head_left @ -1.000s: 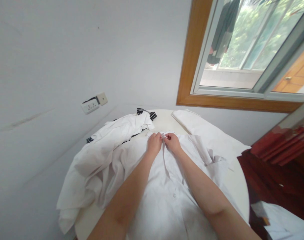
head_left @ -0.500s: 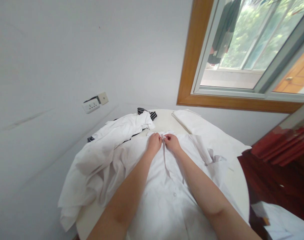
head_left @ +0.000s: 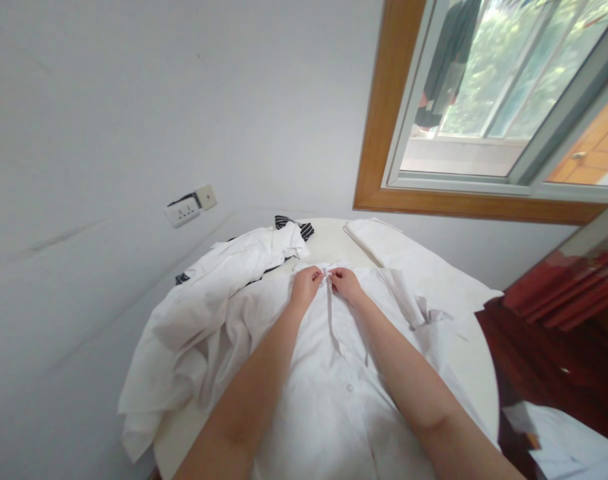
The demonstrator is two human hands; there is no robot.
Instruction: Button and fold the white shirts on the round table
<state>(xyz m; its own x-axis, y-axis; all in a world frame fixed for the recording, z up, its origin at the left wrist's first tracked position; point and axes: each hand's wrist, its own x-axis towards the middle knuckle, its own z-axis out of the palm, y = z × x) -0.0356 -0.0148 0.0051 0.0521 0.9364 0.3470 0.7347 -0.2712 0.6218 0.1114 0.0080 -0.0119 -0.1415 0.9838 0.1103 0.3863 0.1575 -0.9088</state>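
A white button-up shirt (head_left: 334,393) lies spread on a round white table (head_left: 477,373), collar end away from me. My left hand (head_left: 305,285) and my right hand (head_left: 345,285) meet at the top of the shirt's front placket. Both have their fingers curled in a pinch on the fabric edges near the collar. A small white button (head_left: 349,387) shows lower on the placket between my forearms.
A crumpled white garment (head_left: 204,300) with black striped trim (head_left: 294,225) is heaped on the table's left. A folded white cloth (head_left: 399,250) lies at the back right. A wall socket (head_left: 187,208) is on the left wall. A window and a dark red wooden piece (head_left: 559,333) are to the right.
Both hands stay pinched at the shirt's collar end. They have barely shifted; the view has moved slightly.
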